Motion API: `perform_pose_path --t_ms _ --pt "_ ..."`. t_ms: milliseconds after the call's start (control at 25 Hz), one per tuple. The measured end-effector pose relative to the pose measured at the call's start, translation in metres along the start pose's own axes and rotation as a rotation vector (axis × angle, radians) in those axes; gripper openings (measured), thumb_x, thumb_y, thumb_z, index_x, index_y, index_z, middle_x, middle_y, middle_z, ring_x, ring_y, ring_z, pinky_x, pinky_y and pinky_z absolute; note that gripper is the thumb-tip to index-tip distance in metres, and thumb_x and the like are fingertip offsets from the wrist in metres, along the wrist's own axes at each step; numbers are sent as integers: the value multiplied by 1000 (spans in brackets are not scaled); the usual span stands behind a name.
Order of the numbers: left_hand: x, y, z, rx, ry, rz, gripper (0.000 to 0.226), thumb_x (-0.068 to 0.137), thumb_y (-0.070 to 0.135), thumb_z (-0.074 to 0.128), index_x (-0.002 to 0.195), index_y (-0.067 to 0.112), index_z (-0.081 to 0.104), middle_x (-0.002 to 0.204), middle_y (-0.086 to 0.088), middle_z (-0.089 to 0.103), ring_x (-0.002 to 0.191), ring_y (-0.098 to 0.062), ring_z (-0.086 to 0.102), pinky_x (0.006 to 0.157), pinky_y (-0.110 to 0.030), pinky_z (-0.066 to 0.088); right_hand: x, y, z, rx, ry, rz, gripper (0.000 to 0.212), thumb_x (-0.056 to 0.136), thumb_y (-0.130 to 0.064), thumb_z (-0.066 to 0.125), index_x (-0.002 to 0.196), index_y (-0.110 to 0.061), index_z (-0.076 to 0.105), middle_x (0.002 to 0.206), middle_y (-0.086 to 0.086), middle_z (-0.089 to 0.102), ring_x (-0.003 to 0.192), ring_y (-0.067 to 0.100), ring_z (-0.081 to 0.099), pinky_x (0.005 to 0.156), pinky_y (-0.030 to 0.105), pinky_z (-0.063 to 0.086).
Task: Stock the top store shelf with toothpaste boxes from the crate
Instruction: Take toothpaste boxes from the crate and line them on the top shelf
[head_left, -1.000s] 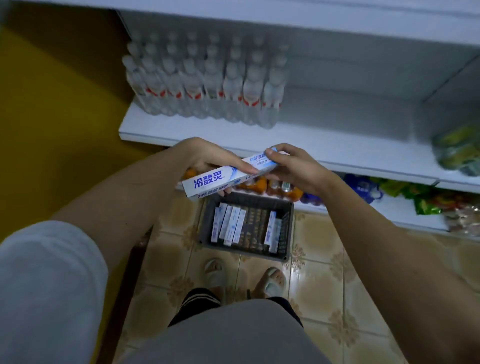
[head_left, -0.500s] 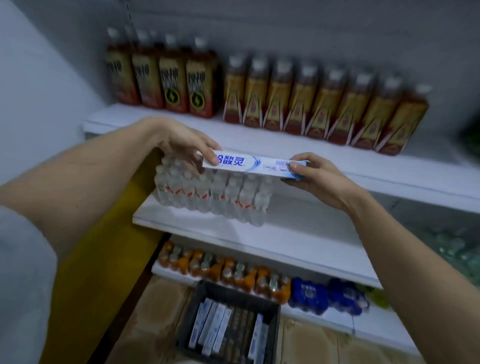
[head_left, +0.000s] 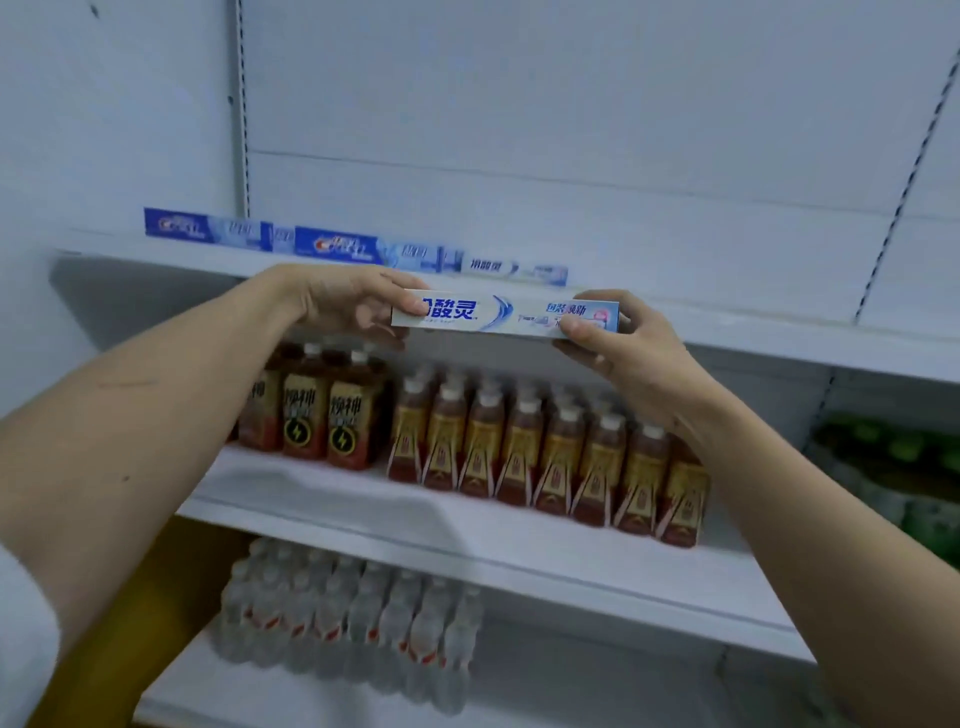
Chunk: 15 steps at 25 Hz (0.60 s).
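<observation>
I hold a white and blue toothpaste box (head_left: 498, 313) level in front of the top shelf's front edge (head_left: 753, 332). My left hand (head_left: 353, 304) grips its left end and my right hand (head_left: 618, 343) pinches its right end. On the top shelf stand three toothpaste boxes in a row: two dark blue ones (head_left: 202, 228) (head_left: 358, 249) and a white one (head_left: 511, 271) at the right end. The crate is out of view.
The shelf below carries brown tea bottles (head_left: 545, 457) and dark energy-drink bottles (head_left: 311, 415). Shrink-wrapped water bottles (head_left: 348, 623) stand on the lower shelf. Green packs (head_left: 893, 467) show at the right. To the right of the white box the top shelf is bare.
My view has swung up from the crate on the floor to the top shelf. Both hands have raised the toothpaste box from crate height to the top shelf's edge.
</observation>
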<state>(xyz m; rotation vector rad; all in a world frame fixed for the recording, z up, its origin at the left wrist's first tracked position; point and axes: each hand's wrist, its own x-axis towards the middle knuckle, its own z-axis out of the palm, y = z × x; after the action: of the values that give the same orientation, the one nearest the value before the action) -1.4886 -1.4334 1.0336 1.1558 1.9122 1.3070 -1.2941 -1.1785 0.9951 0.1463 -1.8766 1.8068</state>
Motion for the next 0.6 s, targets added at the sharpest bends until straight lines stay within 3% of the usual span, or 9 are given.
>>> perform_pose_path --t_ms 160,320,480,600 --pt "30 30 -3 22 41 103 64 50 42 91 104 16 68 89 6 68 73 -10 60 70 -27 57 31 -25 -17 -265 77 -86 47 74 -16 84 114 -13 60 113 11 69 99 21 70 93 37 56" --pt "61 58 -3 87 84 104 29 80 20 76 107 12 69 85 3 66 73 -15 56 72 -31 58 48 -45 -41 -562 109 -30 47 74 -21 84 116 -21 61 110 5 70 95 19 69 87 37 58" --pt "85 75 -2 226 61 127 30 85 25 73 113 16 71 100 -2 64 84 -20 57 83 -37 58 56 -57 -59 -712 109 61 55 72 -27 85 121 -23 61 111 5 67 96 19 67 83 34 59" --pt "100 81 1 288 81 151 31 83 26 76 114 21 71 101 0 66 83 -18 58 85 -35 58 60 -58 -64 -786 119 82 53 74 -26 84 120 -21 60 109 7 64 91 21 66 79 32 60"
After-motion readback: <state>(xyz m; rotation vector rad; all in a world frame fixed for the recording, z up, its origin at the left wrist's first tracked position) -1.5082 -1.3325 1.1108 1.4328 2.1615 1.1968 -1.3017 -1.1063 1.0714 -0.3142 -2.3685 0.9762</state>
